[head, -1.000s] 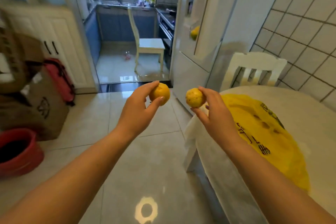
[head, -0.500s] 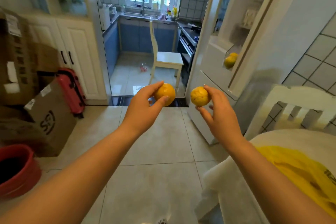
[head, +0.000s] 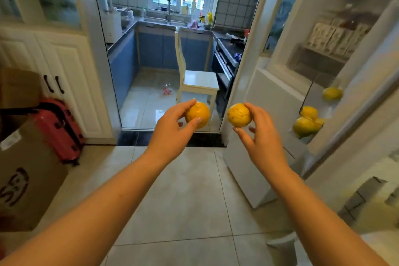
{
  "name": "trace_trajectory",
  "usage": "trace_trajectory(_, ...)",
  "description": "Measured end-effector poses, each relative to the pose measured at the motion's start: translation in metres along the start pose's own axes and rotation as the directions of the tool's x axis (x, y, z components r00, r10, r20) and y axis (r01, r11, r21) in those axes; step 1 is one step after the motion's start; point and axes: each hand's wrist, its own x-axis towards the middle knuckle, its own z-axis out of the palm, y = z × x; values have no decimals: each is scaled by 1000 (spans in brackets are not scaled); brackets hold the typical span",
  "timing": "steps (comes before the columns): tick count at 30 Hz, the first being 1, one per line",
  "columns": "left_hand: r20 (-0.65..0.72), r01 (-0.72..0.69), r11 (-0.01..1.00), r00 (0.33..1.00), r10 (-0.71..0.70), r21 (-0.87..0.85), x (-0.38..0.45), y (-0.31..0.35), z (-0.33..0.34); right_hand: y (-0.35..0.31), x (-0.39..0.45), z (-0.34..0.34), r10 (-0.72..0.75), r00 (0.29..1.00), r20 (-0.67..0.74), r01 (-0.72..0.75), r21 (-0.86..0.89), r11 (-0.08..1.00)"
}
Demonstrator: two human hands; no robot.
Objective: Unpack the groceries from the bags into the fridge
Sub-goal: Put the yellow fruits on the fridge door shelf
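At the far left stand a printed cardboard box (head: 26, 177) and a red suitcase (head: 59, 129), neither part of the job. My left hand (head: 172, 134) is raised at mid-frame, thumb and fingers curled round one orange (head: 198, 115). Just beside it, not touching, my right hand (head: 262, 138) grips a second orange (head: 239, 115) between its fingertips and thumb. Both fruits are held in the air over the tiled floor, level with each other, in front of the kitchen doorway where a white chair (head: 194, 75) stands. To the right the fridge (head: 280, 97) stands with its door open, and several yellow-green citrus fruits (head: 307, 122) already lie inside on a lower level, with another fruit (head: 332, 93) above them; the interior is blurred, so I cannot tell which compartment holds them. Assessment: unpacking is under way, some fruit stowed, these two not yet placed. The bags are out of view, so what remains cannot be determined. The fridge opening lies near my right hand, further right.
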Motion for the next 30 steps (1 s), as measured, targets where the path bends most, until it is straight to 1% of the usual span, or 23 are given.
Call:
trace_trajectory(4,70,-30,999,997,32,-25,72,-27,27,33,43,16,32,998,-52,-33,-20,999)
trace_trajectory(6,125,-55,997,990,62,-59,114,-39,43,50,66,20,65,994,-86,-70,-57,996)
trace_trajectory(10,259,-144,985,952,164,-94,200,-55,76,77,115,23,135,969,-209,-168,-146,975)
trace_trajectory(13,358,-214,969,901,245,-126,261,-56,99,93,152,21,203,932,-301,-267,-190,945)
trace_trajectory(16,450,-260,948,835,317,-185,309,-55,128,105,175,14,260,876,-406,-375,-236,896)
trace_trajectory(20,545,-264,922,746,382,-284,347,-50,180,118,189,-3,293,815,-500,-487,-319,813)
trace_trajectory(22,596,-265,907,687,416,-327,359,-44,209,126,195,-15,306,770,-560,-552,-343,760)
trace_trajectory(25,628,-241,878,623,467,-414,374,-34,252,142,204,-31,313,698,-644,-633,-349,691)
trace_trajectory(30,627,-270,813,529,572,-515,398,-14,306,162,217,-50,301,602,-740,-725,-348,595)
